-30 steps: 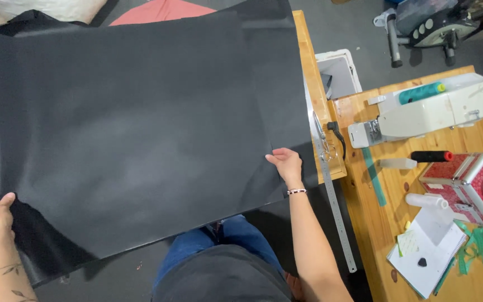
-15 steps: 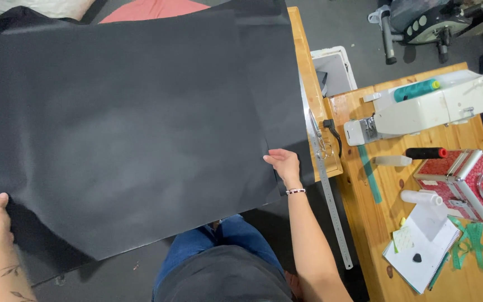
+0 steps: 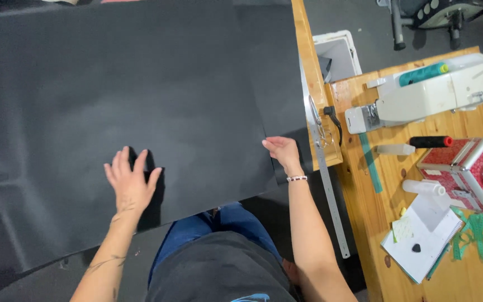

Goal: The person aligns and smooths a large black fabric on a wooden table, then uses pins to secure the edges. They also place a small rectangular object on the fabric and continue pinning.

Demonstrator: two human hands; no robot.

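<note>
A large black sheet (image 3: pixel 141 100) is seen spread flat across most of the view, covering the tabletop (image 3: pixel 303 67) up to its wooden right edge. The left hand (image 3: pixel 131 182) is laid palm-down on the sheet near its lower edge, fingers spread wide and apart; nothing is clasped in it. The right hand (image 3: pixel 282 152) is placed at the sheet's lower right corner, with the grip closed on the edge of the upper layer, thumb side toward the sheet. A beaded bracelet (image 3: pixel 297 178) is worn on the right wrist. A second dark layer is visible under the upper one along the right side and below the lower edge.

A long metal ruler (image 3: pixel 326 184) lies along the tabletop edge just right of the right hand, and a pair of scissors (image 3: pixel 318 120) rests on it further up. A second wooden tabletop (image 3: pixel 375 240) to the right carries a white sewing machine (image 3: pixel 431 95), a red patterned case (image 3: pixel 468 173), a black spool with a red cap (image 3: pixel 430 142), a white notebook (image 3: pixel 423 237) and a green measuring tape (image 3: pixel 473 237). A green ruler (image 3: pixel 370 162) lies between the sewing machine and the notebook. Blue jeans (image 3: pixel 213 226) are seen below the sheet's lower edge.
</note>
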